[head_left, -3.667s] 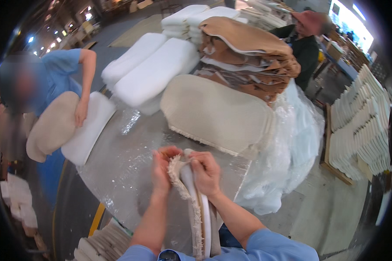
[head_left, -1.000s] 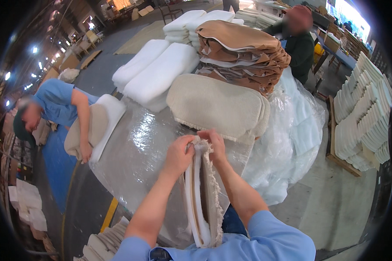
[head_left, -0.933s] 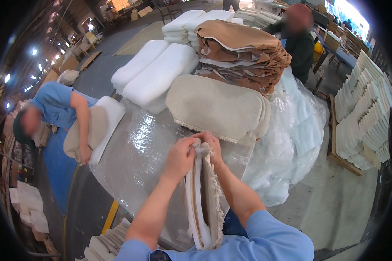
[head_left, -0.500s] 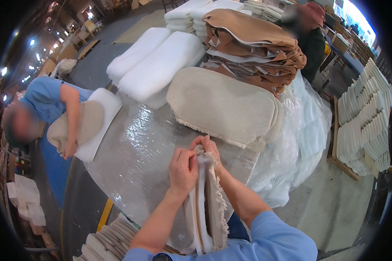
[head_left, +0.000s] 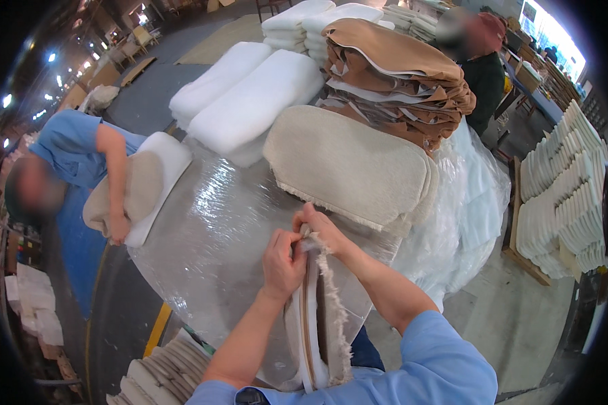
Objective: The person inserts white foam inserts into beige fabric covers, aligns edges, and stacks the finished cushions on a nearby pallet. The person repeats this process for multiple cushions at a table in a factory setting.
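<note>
A beige fabric cushion cover (head_left: 336, 331) with a frayed edge stands on its side against my body, with white padding (head_left: 312, 283) showing inside and a brown strip running along it. My left hand (head_left: 283, 264) pinches the cover's far end from the left, thumb and fingers together. From the right, my right hand (head_left: 319, 231) closes on the same end, its fingers bunched near the left fingertips. Just beyond the hands lies a pile of beige fabric pieces (head_left: 348, 165) with a fringed front edge.
Plastic film covers the table (head_left: 203, 270). White padding rolls (head_left: 250, 101) and stacked brown fabric (head_left: 398, 67) sit at the back. At left, a co-worker (head_left: 81, 148) handles beige fabric on white padding. Another person (head_left: 483, 74) stands behind the brown stack. Pale cushions (head_left: 561, 189) stand on the right.
My right hand has turned over the cover's end, and its elbow has swung outward to the right. My left hand keeps its pinch. The co-worker's hand at left has shifted slightly right.
</note>
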Demonstrator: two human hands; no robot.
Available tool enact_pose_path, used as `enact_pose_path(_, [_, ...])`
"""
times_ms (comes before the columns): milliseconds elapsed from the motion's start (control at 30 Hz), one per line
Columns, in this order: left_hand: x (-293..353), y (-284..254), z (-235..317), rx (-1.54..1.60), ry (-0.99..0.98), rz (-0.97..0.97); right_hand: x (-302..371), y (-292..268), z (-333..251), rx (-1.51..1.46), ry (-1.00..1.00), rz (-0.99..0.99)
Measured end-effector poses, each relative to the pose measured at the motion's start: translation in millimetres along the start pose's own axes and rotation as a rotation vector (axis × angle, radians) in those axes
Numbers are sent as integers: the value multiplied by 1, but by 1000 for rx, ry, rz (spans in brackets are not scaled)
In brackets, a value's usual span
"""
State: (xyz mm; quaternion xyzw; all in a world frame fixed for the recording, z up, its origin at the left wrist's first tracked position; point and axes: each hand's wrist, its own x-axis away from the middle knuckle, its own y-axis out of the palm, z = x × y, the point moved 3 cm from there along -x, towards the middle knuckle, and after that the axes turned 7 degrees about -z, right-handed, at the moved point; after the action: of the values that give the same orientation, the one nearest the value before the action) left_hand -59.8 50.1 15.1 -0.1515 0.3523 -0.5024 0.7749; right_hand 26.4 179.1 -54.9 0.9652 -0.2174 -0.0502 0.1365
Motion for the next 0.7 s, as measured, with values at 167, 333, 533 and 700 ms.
enact_pose_path(167, [-1,-8,-5,-20,25,-44,52,23,-29,17,-116,228])
enact_pose_path(333, [2,-2,-5,-24,84,-83,94,36,-49,10,11,330])
enact_pose_path(533, [-21,-7,-9,117,-38,-218,82,26,-53,272,143,504])
enact_pose_path(700, [-39,-15,-5,81,-44,-421,78,24,-65,591,124,495])
